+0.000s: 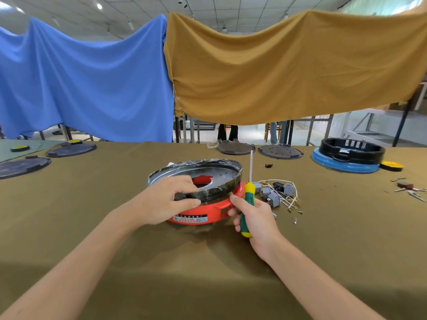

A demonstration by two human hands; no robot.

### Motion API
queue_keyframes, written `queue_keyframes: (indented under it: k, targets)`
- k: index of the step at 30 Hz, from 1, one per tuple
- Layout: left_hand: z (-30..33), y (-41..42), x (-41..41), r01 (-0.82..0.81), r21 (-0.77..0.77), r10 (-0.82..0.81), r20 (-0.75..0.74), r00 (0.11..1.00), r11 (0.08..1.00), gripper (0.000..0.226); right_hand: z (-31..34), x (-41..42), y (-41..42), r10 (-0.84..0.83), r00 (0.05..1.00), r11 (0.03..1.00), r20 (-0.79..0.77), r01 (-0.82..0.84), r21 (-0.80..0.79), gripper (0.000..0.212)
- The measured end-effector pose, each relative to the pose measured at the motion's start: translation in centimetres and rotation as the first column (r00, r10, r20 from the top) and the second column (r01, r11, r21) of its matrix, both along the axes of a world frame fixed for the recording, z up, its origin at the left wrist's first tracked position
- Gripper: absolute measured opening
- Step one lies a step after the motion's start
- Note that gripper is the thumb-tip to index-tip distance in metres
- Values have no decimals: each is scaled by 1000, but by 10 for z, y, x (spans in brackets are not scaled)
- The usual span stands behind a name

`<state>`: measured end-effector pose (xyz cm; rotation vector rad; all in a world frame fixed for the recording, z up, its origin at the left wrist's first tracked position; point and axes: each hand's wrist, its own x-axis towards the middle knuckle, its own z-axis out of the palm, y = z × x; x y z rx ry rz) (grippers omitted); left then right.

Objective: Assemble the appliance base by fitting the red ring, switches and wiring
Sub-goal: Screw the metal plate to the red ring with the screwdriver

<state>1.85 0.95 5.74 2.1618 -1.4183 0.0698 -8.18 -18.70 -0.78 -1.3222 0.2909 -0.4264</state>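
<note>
The red ring [208, 210] lies flat on the olive-covered table [115, 262] straight ahead of the person, and the dark metal pan [221, 174] of the base sits tilted on top of it, near edge low and far rim raised, so the two are not yet squarely seated; the left hand [168, 199] is the nearer one, directly on the work, its fingers curled over the pan's near rim and its thumb pressed along the edge just above the ring; the right hand [254, 215] is just beside the ring's right side, wrapped firmly round the green-and-yellow handle of a screwdriver [247, 204], whose shaft stands almost upright, tip pointing up and away from the base; the switches and wiring [277, 192], grey blocks with pale leads and brass terminals, lie loose in a heap to the right of the ring, close behind the right hand; by my judgement the pan must settle level before any are fitted.
</note>
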Motion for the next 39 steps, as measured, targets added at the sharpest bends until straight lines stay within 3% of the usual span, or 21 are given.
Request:
queue_keyframes:
  k: [6,11,18,23,26,34,39]
  targets:
    - [2,1,2,18,0,-18,4,1000,1000,25,-1,1,-1,8,1000,1000,1,-8,7,16]
    - [-1,1,3,38,23,-39,55,998,999,46,-2,2,-1,7,1000,1000,-4,-7,11,14]
    - [-3,4,8,29,37,-31,50,998,999,33,-3,2,-2,16,1000,1000,-21,-16,-12,17]
    - [-4,6,7,55,29,-56,43,998,998,46,-3,3,-1,20,1000,1000,-23,-21,-14,16]
    - [-5,7,9,54,31,-55,39,998,998,42,-4,2,-2,29,999,1000,-15,-29,-3,14]
    - [-9,7,12,35,88,-50,177,983,996,21,-5,2,-3,28,1000,1000,-15,-28,-6,15]
    - [-13,5,9,39,40,-46,193,980,998,30,-4,1,-3,26,1000,1000,-2,-26,12,12]
